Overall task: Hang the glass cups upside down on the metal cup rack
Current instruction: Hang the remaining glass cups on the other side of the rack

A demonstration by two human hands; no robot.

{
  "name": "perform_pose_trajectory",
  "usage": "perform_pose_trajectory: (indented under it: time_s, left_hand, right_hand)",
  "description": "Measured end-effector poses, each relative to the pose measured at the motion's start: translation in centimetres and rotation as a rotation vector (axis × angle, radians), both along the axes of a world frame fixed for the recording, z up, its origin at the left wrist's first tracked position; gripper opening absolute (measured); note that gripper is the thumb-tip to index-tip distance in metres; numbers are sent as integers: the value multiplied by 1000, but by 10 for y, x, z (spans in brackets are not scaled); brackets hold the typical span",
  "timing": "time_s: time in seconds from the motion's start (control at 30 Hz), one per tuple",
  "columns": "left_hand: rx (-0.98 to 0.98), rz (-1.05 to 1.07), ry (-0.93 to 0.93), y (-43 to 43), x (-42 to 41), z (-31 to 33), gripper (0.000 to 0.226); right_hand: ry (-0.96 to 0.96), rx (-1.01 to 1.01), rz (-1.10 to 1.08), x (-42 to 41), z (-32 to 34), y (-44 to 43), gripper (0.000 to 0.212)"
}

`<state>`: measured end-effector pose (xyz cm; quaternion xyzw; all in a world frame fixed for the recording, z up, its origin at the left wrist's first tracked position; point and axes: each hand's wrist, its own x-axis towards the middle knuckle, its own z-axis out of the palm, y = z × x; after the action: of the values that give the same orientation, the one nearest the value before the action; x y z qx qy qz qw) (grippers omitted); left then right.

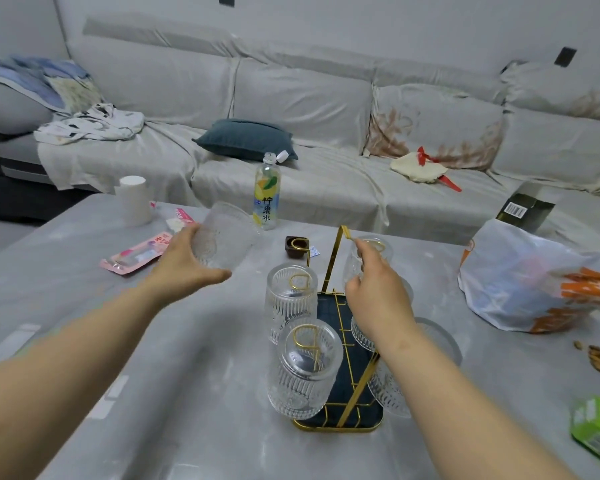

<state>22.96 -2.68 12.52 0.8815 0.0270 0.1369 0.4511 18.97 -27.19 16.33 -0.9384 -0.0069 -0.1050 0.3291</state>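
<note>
Glass cup (224, 239) in left hand (187, 261), tilted, mouth up-right toward rack (338, 258).

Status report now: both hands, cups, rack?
Left hand holds one glass cup off rack. Right hand on far-right hung cup. Gold rack nearly full; one far-left peg free.

drink bottle (267, 199) | plastic bag (527, 282) | teal cushion (246, 138) | paper roll (134, 200)

Soft, even indoor light, cool and rather flat; shadows on the tabletop (187, 375) are faint. Wide-angle bending curves the sofa (309, 98) and stretches the forearms at the edges. The raised glass (222, 237) shows motion blur.
</note>
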Motion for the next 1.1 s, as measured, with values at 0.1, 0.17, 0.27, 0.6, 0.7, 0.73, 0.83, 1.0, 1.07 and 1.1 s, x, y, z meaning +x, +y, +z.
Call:
perform_pose_trajectory:
  time_s: [0.1, 0.17, 0.27, 0.6, 0.7, 0.73, 0.83, 1.0, 1.07, 1.1]
  left_hand:
    - [288, -119, -32, -6, 8, 41, 87]
    - [463, -213, -24, -13, 15, 61, 86]
    - [650, -297, 12, -29, 23, 80, 82]
    - [755, -394, 69, -76, 50, 91, 77]
    - [811, -410, 86, -87, 60, 88, 79]
    - [816, -417, 98, -91, 62, 86, 81]
    - [797, -431, 135, -102, 68, 76, 87]
    - [791, -480, 225, -113, 72, 57, 76]
    - [775, -503, 223, -112, 72, 56, 70]
    - [744, -513, 229, -111, 73, 56, 68]
  right_hand:
    - [3, 32, 19, -1, 0, -1, 55]
    - [6, 49, 26, -1, 1, -1, 57]
    - [5, 60, 38, -1, 1, -2, 59]
    - [4, -40, 82, 3, -1, -4, 59]
    - [-8, -39, 103, 2, -1, -4, 60]
    - [-9, -33, 109, 2, -1, -5, 60]
    - [-12, -14, 116, 2, -1, -5, 58]
    - [-9, -5, 116, 3, -2, -5, 56]
    - [-13, -3, 116, 4, -2, -5, 55]
    - [-14, -3, 114, 4, -2, -6, 55]
